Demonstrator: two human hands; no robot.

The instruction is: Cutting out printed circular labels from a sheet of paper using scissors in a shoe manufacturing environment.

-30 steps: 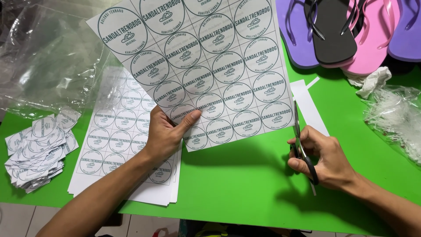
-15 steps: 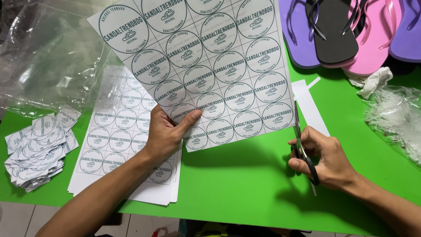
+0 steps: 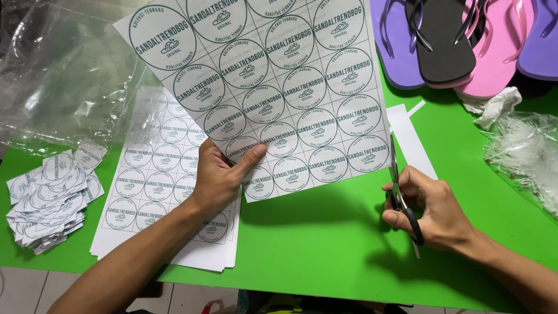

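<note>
Nearest the camera, the right hand (image 3: 433, 212) is clenched through the handles of one pair of scissors (image 3: 401, 195), whose blades stand nearly closed and point to twelve o'clock, right at the lower right edge of the raised sheet. At nine o'clock from it the left hand (image 3: 224, 174) grasps that label sheet (image 3: 273, 87), thumb pressed on its printed face near the lower edge and the other fingers hidden behind it, so the sheet hangs tilted above the green table (image 3: 325, 244). By the look of it, this sheet is barely begun: its grid of round labels appears whole, with five labels across each row and at least five rows in view before the top runs out of frame, and only the narrow white margin seems to be getting trimmed. Under the left forearm lies a stack of uncut sheets (image 3: 157, 186), several deep though the edges are too fine to count, so plenty of cutting is left. At nine o'clock, by the table's left edge, a pile of cut square labels (image 3: 49, 200) shows the finished part; they overlap too much to count. One long white paper strip (image 3: 410, 139) lies beside the blades at about one o'clock. Farther off, clear plastic wrap (image 3: 64, 75) sits at ten o'clock, a clear bag (image 3: 523, 151) and a crumpled tissue (image 3: 494, 107) at two o'clock, and at the far edge five flip-flops (image 3: 447, 40): two purple, one black, two pink.
</note>
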